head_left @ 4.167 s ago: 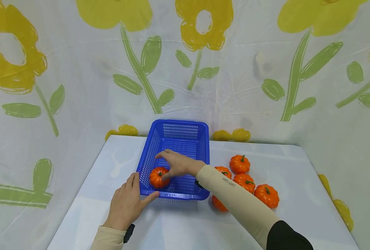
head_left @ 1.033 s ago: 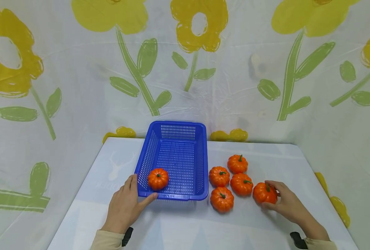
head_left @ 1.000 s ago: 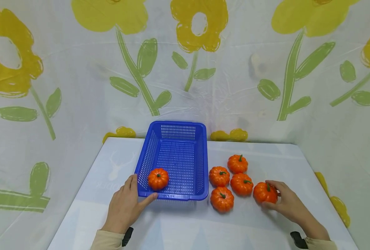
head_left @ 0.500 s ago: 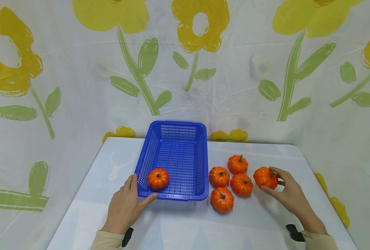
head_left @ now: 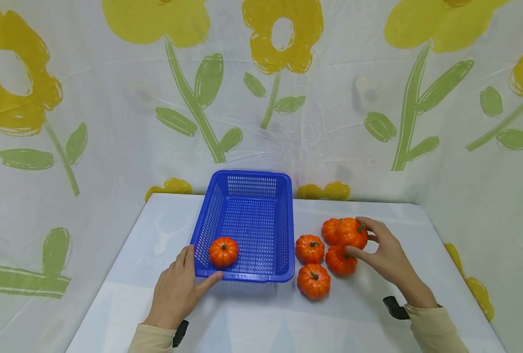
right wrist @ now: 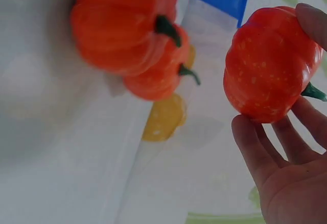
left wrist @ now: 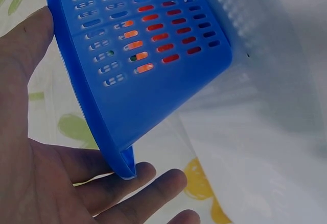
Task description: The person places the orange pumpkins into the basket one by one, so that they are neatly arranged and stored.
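Note:
My right hand [head_left: 389,255] pinches a small orange pumpkin [head_left: 348,234] between thumb and fingers, raised off the table. In the right wrist view the held pumpkin [right wrist: 271,66] shows its green stem pointing away from the thumb. In the head view it overlaps two other pumpkins, a far pumpkin [head_left: 329,230] and a nearer pumpkin [head_left: 340,263]. My left hand [head_left: 175,289] rests at the near left corner of a blue perforated basket [head_left: 287,230]. Its thumb touches the rim [left wrist: 69,66], and its fingers are extended around the corner. One pumpkin [head_left: 223,252] sits inside the basket, near that corner.
Right beside the basket lie two more pumpkins, one behind [head_left: 310,249] and one in front [head_left: 314,282]. All stand on a white table [head_left: 261,323] with pale prints. A flower-patterned curtain [head_left: 332,113] closes off the back and sides.
My right hand has left the basket, taken hold of the rightmost pumpkin, lifted it and carried it left and away from me, over the others. The left hand has stayed at the basket corner.

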